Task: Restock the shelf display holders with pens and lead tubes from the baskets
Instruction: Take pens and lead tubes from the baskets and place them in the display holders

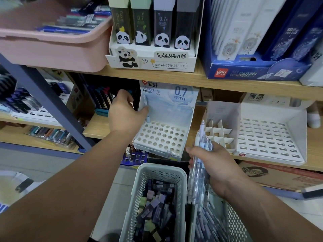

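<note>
Head view, near to far.

- Two pale perforated plastic baskets stand side by side. The left basket holds dark and pastel lead tubes. The right basket holds loose lilac pens.
- Right hand is clamped round a bundle of translucent blue-white pens, tips up, above the right basket.
- White cardboard holder with a round-hole grid sits tilted, its front overhanging the wooden shelf.
- Left hand is at the holder's back-left corner. The thumb rests against a single pale pen standing there, and the fingers curl outside the wall. Cannot tell whether it pinches the pen or the wall.
- The other holes look unfilled.
- Panda-printed lead tube display box sits on the upper shelf.

Risks, as judged:
- Downward pressure while seating a pen could tip the overhanging holder off the edge.
- The bundle is fanned, so one pen may slip out.
- The leaning pen may miss its hole.
</note>
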`<state>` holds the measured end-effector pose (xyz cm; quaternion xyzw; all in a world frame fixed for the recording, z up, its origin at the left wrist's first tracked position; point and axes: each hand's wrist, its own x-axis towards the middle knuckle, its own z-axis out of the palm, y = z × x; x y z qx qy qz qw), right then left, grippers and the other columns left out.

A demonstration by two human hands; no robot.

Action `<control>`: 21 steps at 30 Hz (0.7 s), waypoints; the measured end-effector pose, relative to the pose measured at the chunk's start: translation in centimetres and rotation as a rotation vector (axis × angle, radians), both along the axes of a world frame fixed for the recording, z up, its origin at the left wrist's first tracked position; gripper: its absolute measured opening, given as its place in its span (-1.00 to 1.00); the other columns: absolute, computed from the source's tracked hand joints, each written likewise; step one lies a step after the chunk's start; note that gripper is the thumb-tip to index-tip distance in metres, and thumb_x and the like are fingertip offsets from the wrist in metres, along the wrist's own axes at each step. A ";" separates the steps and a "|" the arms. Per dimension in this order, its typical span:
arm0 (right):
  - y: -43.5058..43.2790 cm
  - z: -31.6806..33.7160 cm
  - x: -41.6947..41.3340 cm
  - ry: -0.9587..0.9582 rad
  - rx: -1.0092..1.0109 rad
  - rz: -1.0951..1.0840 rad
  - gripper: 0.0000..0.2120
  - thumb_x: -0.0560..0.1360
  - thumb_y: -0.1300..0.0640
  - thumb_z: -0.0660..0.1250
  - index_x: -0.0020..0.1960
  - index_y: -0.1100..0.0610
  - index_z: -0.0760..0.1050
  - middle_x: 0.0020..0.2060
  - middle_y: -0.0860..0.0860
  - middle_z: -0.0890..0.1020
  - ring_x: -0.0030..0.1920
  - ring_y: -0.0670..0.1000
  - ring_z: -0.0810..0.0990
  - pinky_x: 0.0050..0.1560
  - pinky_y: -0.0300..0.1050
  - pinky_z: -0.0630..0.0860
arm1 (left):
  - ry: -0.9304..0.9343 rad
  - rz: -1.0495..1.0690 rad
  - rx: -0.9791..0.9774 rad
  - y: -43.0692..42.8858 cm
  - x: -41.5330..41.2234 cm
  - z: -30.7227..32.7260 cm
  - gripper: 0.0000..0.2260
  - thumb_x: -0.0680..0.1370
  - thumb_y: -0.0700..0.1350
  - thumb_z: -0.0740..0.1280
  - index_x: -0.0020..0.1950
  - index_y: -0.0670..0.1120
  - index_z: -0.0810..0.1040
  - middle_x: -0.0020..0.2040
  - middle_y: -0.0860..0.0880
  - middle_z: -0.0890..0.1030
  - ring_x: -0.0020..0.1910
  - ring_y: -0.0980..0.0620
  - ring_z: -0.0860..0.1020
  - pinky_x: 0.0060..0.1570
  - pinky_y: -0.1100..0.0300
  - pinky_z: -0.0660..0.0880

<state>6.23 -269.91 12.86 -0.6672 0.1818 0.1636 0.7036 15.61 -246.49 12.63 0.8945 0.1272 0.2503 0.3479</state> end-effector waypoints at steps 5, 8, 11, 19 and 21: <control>0.2 -0.1 0.0 -0.016 0.059 -0.003 -0.47 0.26 0.05 0.61 0.19 0.10 0.58 -0.17 -0.02 0.70 -0.07 0.11 0.64 0.25 0.31 0.54 | 0.122 -0.087 -0.055 0.1 -0.1 -0.5 -0.65 0.40 0.10 0.58 0.00 -0.03 0.53 -0.28 0.12 0.56 -0.31 0.20 0.53 -0.35 0.30 0.41; 0.3 -0.2 0.0 -0.001 0.117 -0.020 -0.68 0.41 0.19 0.56 0.14 0.14 0.61 -0.29 -0.02 0.68 -0.24 0.05 0.64 0.02 0.12 0.64 | 0.105 -0.103 -0.046 -0.2 0.1 -0.8 -0.71 0.42 0.05 0.57 -0.12 -0.10 0.57 -0.31 0.09 0.57 -0.34 0.20 0.53 -0.38 0.39 0.35; 0.3 0.2 -0.3 0.036 0.223 -0.050 -0.67 0.43 0.24 0.54 0.17 0.20 0.60 -0.27 0.05 0.66 -0.28 0.03 0.64 -0.10 -0.01 0.65 | 0.120 -0.095 -0.018 -0.6 0.1 -1.2 -0.67 0.46 0.03 0.55 -0.23 -0.16 0.51 -0.38 0.00 0.53 -0.42 0.15 0.45 -0.47 0.43 0.23; 0.0 1.1 -0.2 0.040 0.307 -0.123 -0.67 0.39 0.23 0.57 0.11 0.20 0.58 -0.37 0.03 0.63 -0.34 0.01 0.63 -0.14 -0.01 0.68 | -0.080 -0.081 0.112 -0.7 -3.0 2.4 -0.63 0.49 0.24 0.41 0.07 0.00 0.46 -0.03 0.05 0.52 -0.18 0.10 0.45 -0.21 0.14 0.38; 0.0 1.3 0.0 0.033 0.294 -0.156 -0.70 0.40 0.22 0.57 0.08 0.17 0.57 -0.40 0.01 0.64 -0.37 -0.01 0.63 -0.11 0.01 0.67 | -0.049 -0.270 0.088 -1.7 -4.9 3.5 -0.77 0.51 0.15 0.43 -0.06 0.03 0.50 -0.21 0.10 0.56 -0.28 0.16 0.49 -0.28 0.16 0.42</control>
